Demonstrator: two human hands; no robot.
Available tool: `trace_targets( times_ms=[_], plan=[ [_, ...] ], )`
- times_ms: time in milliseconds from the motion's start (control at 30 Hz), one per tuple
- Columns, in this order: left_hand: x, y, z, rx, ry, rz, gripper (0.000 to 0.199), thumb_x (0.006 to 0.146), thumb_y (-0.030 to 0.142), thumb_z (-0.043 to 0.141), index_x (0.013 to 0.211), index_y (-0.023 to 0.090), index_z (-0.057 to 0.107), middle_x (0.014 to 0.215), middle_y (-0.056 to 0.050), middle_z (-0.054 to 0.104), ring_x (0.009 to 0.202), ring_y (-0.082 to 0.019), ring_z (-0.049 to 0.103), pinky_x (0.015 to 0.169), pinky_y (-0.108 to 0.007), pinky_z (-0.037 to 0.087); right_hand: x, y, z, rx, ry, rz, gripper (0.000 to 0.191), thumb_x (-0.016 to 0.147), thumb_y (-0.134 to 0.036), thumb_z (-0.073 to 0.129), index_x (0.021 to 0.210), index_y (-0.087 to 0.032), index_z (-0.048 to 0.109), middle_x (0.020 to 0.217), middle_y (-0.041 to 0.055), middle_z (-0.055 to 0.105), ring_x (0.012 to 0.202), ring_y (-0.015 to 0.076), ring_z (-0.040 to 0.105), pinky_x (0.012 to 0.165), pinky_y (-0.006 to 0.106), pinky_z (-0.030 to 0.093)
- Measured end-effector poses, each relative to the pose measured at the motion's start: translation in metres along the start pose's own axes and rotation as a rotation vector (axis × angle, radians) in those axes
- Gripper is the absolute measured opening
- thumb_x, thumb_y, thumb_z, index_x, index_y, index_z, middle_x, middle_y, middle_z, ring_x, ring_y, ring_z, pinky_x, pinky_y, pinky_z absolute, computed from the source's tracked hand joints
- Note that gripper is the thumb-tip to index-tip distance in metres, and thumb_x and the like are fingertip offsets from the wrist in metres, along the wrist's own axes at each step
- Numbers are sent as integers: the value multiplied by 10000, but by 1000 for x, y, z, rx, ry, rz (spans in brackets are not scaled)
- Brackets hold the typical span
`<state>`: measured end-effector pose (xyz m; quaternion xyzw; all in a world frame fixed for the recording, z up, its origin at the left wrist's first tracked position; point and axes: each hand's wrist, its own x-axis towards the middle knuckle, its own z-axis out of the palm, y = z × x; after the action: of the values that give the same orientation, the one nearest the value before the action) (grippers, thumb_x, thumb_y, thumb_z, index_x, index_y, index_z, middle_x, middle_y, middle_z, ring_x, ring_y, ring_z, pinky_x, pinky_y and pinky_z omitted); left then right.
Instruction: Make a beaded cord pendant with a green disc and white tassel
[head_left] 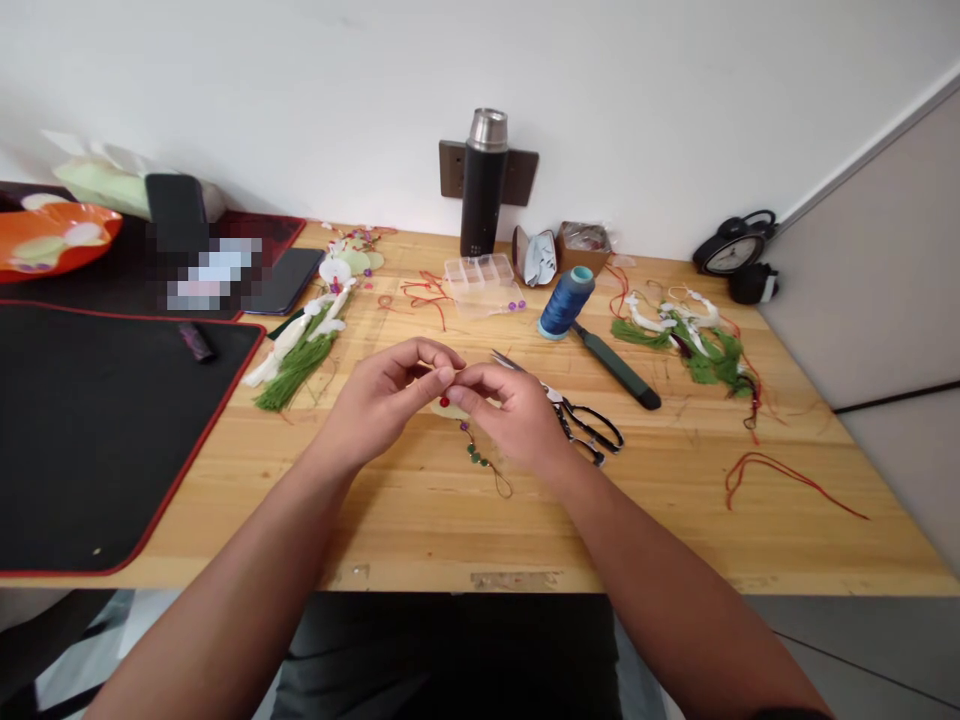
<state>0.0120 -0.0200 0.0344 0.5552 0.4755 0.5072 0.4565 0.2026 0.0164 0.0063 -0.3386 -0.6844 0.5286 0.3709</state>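
Both forearms reach in from the near edge of the wooden table [420,525], the left forearm [225,590] and the right forearm [660,590] angling inward until the hands meet over its middle. The left hand [379,405] and the right hand [514,415] sit knuckles up, their fingertips together, each closed to a tight pinch right beside a small red bead [444,401]. The fingers hide whatever passes through it, so how much each hand has hold of cannot be told. From that bead a beaded cord [480,458] with purple and green beads runs down and slightly right, toward the person, and ends in a thin loose loop on the wood. Its long axis passes just below the right hand, the nearer of the two. A pale green piece [448,411] lies beneath the fingers. Just right of the right hand sit black-handled scissors [592,428]. To the left lies a black desk mat [97,440] with a red edge; to the right, a loose red cord [787,480]. Farther off are a green tassel [296,360], a blue thread spool [566,303], a clear plastic box [480,285] and a black flask [484,180].
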Motion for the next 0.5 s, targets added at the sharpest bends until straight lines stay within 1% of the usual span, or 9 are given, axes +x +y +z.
trace_targets(
  times_ms=[167,333,400,467,500],
  plan=[
    [0,1,1,-42,0,5,362,920,538,870,881,198,752,1053,-90,796,932,-215,718,826,-333,599,-1,-5,0,-15,-33,7,137,983,-370,762,972,-240,804,976,21,822,882,188,738,827,337,599],
    [-1,0,3,-46,10,0,377,910,557,881,878,202,756,1048,-93,795,961,-228,729,858,-352,609,-1,-2,0,-12,31,2,167,989,-406,766,944,-250,804,927,18,802,884,200,726,815,343,606],
    [0,-3,2,-53,17,-2,372,912,560,881,920,205,769,1056,-93,794,973,-229,730,873,-356,609,-1,0,0,1,49,3,169,984,-419,779,953,-256,809,937,20,802,891,205,725,822,351,612],
    [1,-6,-2,-38,49,-7,376,922,570,870,986,210,780,1035,-83,789,943,-217,717,853,-341,598,-1,0,-1,15,59,11,167,986,-426,781,968,-263,815,974,23,813,914,210,732,834,359,620],
    [2,-7,-4,-13,68,-12,376,934,577,855,985,213,778,982,-70,778,895,-203,701,816,-324,586,0,0,-1,23,63,11,166,987,-427,783,973,-266,818,989,24,818,920,212,736,838,361,622]
  ],
)
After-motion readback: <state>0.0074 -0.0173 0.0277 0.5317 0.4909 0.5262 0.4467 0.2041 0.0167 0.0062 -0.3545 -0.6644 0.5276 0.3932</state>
